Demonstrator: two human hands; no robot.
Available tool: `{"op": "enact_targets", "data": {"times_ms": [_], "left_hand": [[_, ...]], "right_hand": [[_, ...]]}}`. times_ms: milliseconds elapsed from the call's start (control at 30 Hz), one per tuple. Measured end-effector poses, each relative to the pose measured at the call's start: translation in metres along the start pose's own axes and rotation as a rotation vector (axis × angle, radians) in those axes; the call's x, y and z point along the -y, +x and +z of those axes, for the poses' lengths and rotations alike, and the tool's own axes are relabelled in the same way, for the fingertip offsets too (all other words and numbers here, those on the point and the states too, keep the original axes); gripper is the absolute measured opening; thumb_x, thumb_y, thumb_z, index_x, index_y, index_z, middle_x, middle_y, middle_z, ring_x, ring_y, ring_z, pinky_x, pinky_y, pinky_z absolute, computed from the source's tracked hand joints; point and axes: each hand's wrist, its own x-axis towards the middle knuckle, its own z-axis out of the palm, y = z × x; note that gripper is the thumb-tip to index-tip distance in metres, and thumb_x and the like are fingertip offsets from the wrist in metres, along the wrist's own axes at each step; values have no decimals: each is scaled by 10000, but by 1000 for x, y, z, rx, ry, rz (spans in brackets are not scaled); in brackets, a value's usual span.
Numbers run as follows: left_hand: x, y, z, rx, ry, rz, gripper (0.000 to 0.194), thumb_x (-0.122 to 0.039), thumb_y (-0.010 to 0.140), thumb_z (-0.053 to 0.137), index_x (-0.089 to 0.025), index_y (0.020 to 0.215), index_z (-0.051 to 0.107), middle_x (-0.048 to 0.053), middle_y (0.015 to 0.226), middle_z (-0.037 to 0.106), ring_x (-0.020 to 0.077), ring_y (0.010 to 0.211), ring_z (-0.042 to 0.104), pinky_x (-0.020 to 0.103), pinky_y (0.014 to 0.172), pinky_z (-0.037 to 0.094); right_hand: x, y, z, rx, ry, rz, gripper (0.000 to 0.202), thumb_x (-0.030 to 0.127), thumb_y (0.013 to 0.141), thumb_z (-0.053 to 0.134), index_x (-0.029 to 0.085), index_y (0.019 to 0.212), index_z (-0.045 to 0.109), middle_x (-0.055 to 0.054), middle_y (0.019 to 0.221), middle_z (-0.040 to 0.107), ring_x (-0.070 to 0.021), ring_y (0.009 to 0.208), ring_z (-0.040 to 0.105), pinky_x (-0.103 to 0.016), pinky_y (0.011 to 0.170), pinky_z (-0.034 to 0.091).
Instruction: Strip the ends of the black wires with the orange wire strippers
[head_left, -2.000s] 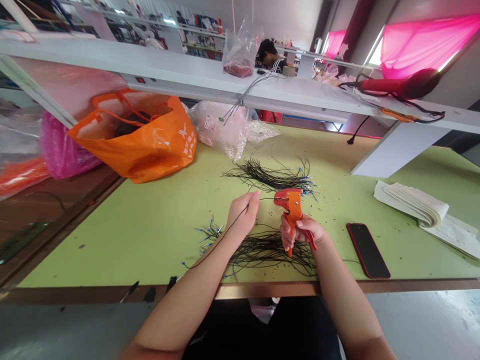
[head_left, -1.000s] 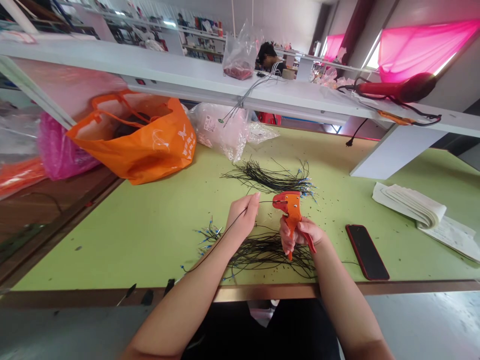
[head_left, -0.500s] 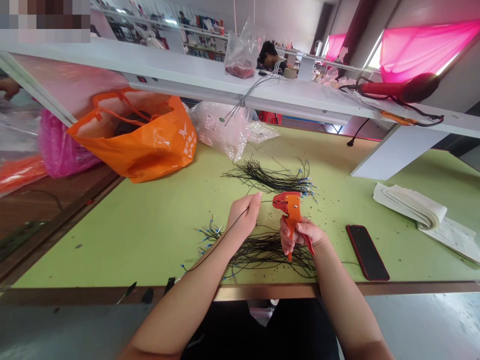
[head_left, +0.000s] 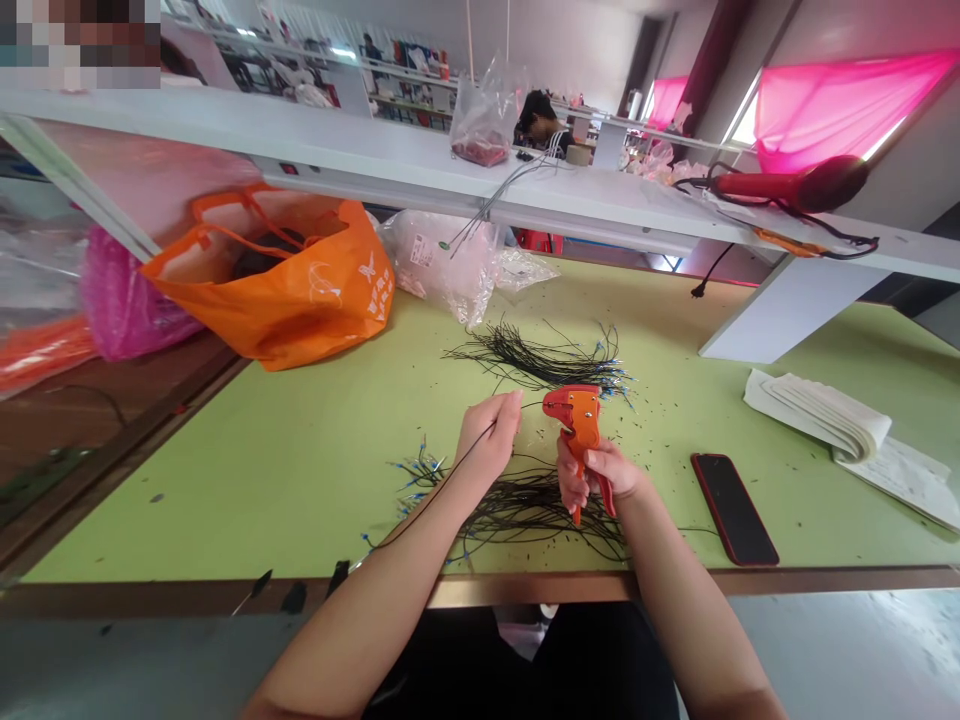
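Observation:
My left hand point(head_left: 491, 432) pinches a thin black wire, whose short end points right to the jaws of an orange and red wire stripper point(head_left: 582, 415). The rest of that wire trails down along my left forearm. My right hand point(head_left: 596, 478) is wrapped round the stripper's handles, which look pressed close together. Beneath both hands lies a bundle of black wires point(head_left: 525, 505) with blue ends at its left. Beyond them is a second bundle of black wires point(head_left: 532, 352), its blue ends at the right.
A phone point(head_left: 735, 508) and folded paper point(head_left: 821, 412) lie at the right. An orange bag point(head_left: 300, 300) and a clear plastic bag point(head_left: 442, 255) stand at the back left. A white shelf point(head_left: 360, 150) crosses behind, with a person beyond it.
The stripper's handles have come closer together in my right hand. My left hand has stayed nearly in place with the wire.

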Motion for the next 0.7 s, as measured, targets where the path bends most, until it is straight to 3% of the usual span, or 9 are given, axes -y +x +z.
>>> {"op": "enact_targets", "data": {"times_ms": [100,167,300,367,567,700], "left_hand": [[3,-2,7,-35,-147,-54,610,-674,999,355,-205,655,539,9,625,548,158,641,545,290,657,457],[3,-5,14,30,-280,-120,656,-778,937,382,-188,817,641,40,730,641,179,703,610,307,694,520],[-1,-15,27,534,-522,-348,835,-871,736,604,-136,1122,689,119,908,744,181,546,659,307,494,533],[-3,-19,30,650,-578,-454,846,-814,700,704,-121,1184,690,138,930,761,161,452,633,282,412,495],[-4,-20,27,562,-564,-450,690,-719,760,726,-118,1098,757,92,711,750,207,503,689,282,455,544],[-1,-18,25,550,-544,-455,691,-719,767,719,-105,1082,751,57,608,707,171,357,591,244,305,419]], "right_hand": [[-7,5,4,-13,-26,-28,403,528,908,706,182,820,520,51,583,536,-109,470,540,-259,520,557],[-12,8,4,-23,-51,-27,421,547,900,707,188,808,507,59,577,525,-105,459,532,-260,514,558],[-20,12,3,-65,-125,-14,441,562,887,718,177,777,534,53,571,526,-128,496,594,-283,531,579],[-24,13,2,-48,-144,-6,459,564,870,736,164,733,559,38,564,541,-142,516,621,-293,539,585],[-28,18,3,-83,-170,44,533,613,778,801,152,620,585,0,540,589,-157,528,630,-324,592,602],[-23,19,8,-145,-147,97,505,610,765,815,125,775,673,-46,674,697,-191,656,708,-369,717,628]]}}
